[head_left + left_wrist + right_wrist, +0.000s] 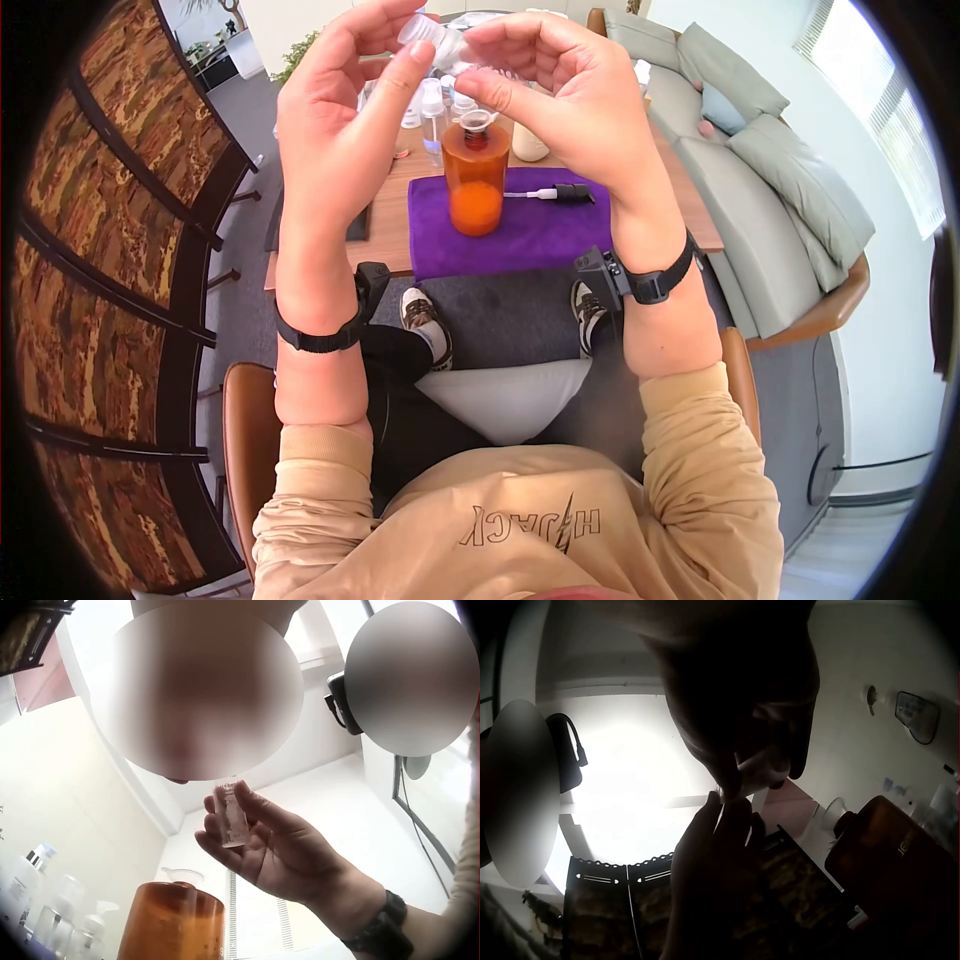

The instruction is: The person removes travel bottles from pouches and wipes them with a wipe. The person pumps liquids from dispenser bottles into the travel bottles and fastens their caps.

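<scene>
Up above the table, my left hand [335,130] and right hand [585,105] meet at a small clear bottle [232,823]. The right thumb and fingers grip its body in the left wrist view. My left thumb and fingers pinch its other end, partly masked by a blurred patch in that view. Below the hands stands a large amber bottle [474,185] with orange contents low inside. A clear funnel [182,875] sits in its neck. To its right a black pump head [572,193] with a pale tube lies on the purple towel [440,250].
Behind the amber bottle stand several clear and white bottles [432,110] on the wooden table [392,225]. A grey sofa [735,230] lines the right side, and a patterned folding screen [110,250] the left. My knees are below the table's front edge.
</scene>
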A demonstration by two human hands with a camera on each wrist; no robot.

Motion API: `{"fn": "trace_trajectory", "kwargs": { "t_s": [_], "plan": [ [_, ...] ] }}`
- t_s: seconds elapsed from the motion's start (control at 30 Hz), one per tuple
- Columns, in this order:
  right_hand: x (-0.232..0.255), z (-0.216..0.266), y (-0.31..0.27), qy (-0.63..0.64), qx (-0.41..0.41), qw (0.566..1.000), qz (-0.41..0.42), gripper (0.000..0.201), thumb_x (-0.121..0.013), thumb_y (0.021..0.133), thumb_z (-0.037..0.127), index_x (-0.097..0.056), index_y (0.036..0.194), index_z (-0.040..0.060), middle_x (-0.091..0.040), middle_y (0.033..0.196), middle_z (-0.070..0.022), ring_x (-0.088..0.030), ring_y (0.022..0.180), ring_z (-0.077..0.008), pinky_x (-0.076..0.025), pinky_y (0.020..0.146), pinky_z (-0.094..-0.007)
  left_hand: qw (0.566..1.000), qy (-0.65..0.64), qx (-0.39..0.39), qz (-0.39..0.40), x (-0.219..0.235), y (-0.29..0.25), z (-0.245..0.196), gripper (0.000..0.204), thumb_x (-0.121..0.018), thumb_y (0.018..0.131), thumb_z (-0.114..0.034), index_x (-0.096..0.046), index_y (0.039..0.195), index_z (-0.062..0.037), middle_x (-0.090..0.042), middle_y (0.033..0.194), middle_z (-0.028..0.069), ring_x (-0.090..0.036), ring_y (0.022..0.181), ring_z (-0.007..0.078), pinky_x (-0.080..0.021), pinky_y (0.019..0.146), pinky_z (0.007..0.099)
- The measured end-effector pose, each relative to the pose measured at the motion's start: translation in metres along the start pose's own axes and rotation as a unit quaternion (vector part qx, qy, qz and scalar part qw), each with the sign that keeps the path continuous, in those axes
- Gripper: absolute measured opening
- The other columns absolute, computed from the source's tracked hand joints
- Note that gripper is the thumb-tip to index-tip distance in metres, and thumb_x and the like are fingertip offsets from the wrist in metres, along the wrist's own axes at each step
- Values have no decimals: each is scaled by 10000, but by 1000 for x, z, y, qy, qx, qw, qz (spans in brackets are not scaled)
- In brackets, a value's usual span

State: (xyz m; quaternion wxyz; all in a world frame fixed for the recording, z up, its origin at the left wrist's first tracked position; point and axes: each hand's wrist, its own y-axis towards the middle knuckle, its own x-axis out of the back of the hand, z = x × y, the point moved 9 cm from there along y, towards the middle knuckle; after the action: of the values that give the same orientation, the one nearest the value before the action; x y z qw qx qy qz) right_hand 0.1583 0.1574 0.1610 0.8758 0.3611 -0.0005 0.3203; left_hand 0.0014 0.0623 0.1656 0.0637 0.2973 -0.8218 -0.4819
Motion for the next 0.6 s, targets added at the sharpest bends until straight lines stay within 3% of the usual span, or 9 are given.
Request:
{"fn": "trace_trajectory", "kwargs": {
  "t_s": [0.03, 0.07, 0.1, 0.13, 0.33, 0.4, 0.6],
  "plan": [
    [3, -1, 2, 9, 14, 1000, 3, 397, -878, 1032, 41, -709, 1365, -90, -819, 1187, -129, -785, 1101, -152, -644, 974, -300, 1000, -1, 1, 1, 7, 3, 7, 338, -670, 1187, -299, -759, 1181, 28, -785, 992, 159, -717, 899, 77, -563, 771, 282],
    [4, 0, 2, 19, 28, 999, 7, 323, -889, 1024, 51, -767, 1291, -83, -826, 1169, -120, -787, 1088, -149, -644, 967, -301, 997, -14, -20, 71, 11, 8, 14, 288, -724, 1168, -231, -763, 1304, 20, -782, 1080, 88, -701, 999, 75, -547, 867, 255],
    [4, 3, 1, 18, 27, 999, 6, 323, -889, 1024, 51, -767, 1291, -83, -826, 1169, -120, -787, 1088, -149, -644, 967, -301, 989, -27, -41, 140, 7, 9, 15, 329, -778, 1149, -164, -766, 1427, 12, -780, 1169, 18, -686, 1098, 74, -531, 962, 228],
    [4, 7, -1, -3, 14, 1000, -1, 340, -895, 1014, 51, -770, 1303, -78, -827, 1159, -113, -784, 1080, -145, -639, 959, -297, 989, -28, -41, 140, 11, 9, 18, 329, -778, 1149, -164, -766, 1427, 12, -780, 1169, 18, -686, 1098, 74, -531, 962, 228],
    [11, 3, 2, -77, 29, 997, -8, 354, -926, 974, 69, -803, 1285, -46, -832, 1134, -89, -770, 1049, -134, -625, 942, -294, 989, 38, 61, 131, 8, 2, 31, 244, -791, 1147, -217, -785, 1271, -7, -732, 1061, -38, -635, 949, 56, -506, 842, 229],
    [12, 3, -1, -90, 29, 995, -8, 353, -934, 967, 80, -810, 1277, -37, -832, 1134, -84, -765, 1046, -133, -624, 943, -297, 989, 81, 53, 111, 10, 3, 32, 371, -834, 1109, -385, -763, 1107, -22, -699, 869, -43, -595, 755, 42, -494, 625, 254],
    [13, 0, 2, -123, 24, 992, 15, 346, -944, 950, 98, -824, 1256, -11, -832, 1140, -81, -760, 1050, -143, -622, 954, -309, 970, 215, 18, 112, 9, 1, 36, 425, -806, 1123, -413, -733, 978, -20, -645, 751, -43, -500, 713, 55, -394, 603, 265]
  ]
}}
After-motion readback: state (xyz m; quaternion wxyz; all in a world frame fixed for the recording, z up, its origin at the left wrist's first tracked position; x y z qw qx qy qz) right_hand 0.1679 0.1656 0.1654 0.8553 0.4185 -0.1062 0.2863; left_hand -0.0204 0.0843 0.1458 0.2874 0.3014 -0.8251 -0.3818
